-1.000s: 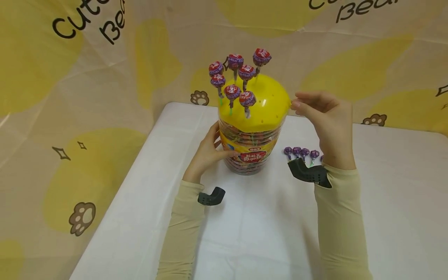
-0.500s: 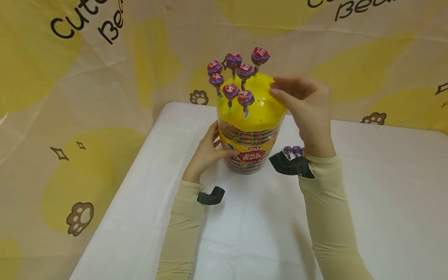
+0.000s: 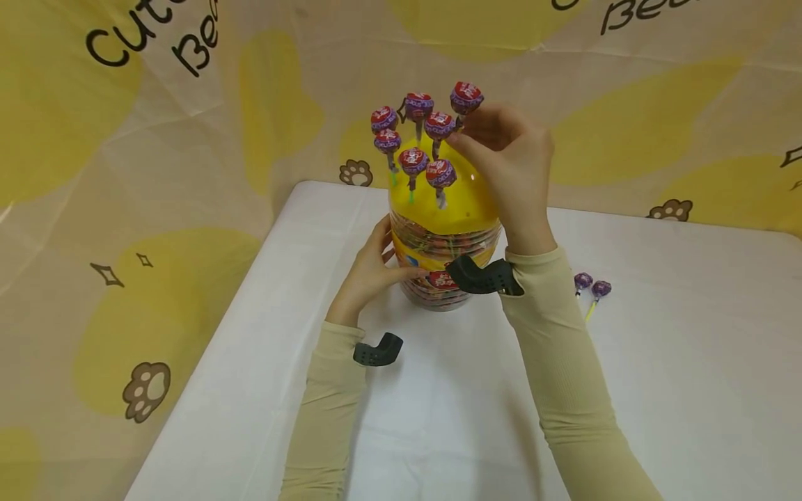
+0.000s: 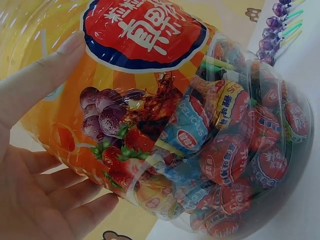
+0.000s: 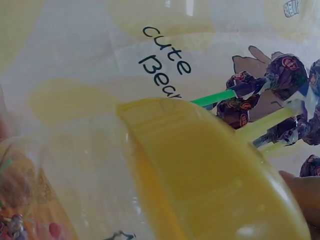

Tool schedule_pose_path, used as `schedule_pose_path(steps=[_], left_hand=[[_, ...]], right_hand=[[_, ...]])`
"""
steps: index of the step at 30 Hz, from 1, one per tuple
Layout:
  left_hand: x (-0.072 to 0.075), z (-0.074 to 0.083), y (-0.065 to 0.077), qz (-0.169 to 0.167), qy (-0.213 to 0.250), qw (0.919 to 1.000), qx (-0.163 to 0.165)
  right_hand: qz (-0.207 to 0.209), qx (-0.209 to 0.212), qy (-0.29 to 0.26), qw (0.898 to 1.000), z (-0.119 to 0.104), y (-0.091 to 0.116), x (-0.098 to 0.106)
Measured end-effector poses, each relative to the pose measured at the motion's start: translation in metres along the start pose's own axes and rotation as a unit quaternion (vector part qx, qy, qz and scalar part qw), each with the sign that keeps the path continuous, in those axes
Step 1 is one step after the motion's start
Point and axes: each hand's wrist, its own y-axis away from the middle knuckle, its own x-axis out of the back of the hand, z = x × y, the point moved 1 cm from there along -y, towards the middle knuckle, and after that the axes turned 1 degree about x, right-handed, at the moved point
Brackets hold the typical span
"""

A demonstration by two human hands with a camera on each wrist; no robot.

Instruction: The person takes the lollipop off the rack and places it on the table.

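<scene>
A clear ribbed plastic jar (image 3: 426, 296) of wrapped lollipops stands upright on the white table, under a domed yellow lid (image 3: 432, 212). Several purple-and-red lollipops (image 3: 413, 161) stick up from small holes in the lid. My left hand (image 3: 363, 278) grips the jar's left side, its thumb across the front label; the left wrist view shows the fingers (image 4: 92, 207) round the far side. Above the lid's right side, my right hand (image 3: 516, 167) has its thumb and fingers at the stick of the back-right lollipop (image 3: 466, 97). That lollipop hides the fingertips, so a pinch is not clear.
Several purple-wrapped lollipops (image 4: 270, 37) with green and yellow sticks lie in a row on the white table (image 3: 677, 348), right of the jar. A patterned cloth (image 3: 626, 125) hangs behind the table.
My right hand has moved left and up, from beside the lid's right edge to the back-right lollipop. My left hand and the lollipops in the lid have kept their places.
</scene>
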Motion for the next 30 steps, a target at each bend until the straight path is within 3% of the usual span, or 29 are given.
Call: schedule_pose_path(steps=[11, 25, 30], left_hand=[[-0.0002, 0.0015, 0.0014, 0.001, -0.004, 1.0, 0.008], [0.001, 0.0028, 0.0046, 0.001, -0.003, 1.0, 0.007], [-0.0001, 0.0032, 0.0055, 0.001, -0.002, 1.0, 0.006]], right_hand=[[0.028, 0.014, 0.016, 0.999, -0.0022, -0.0023, -0.0032], [0.051, 0.014, -0.045, 0.998, -0.0054, -0.004, -0.0028], [0.066, 0.033, -0.07, 0.995, -0.0077, -0.0001, 0.0014]])
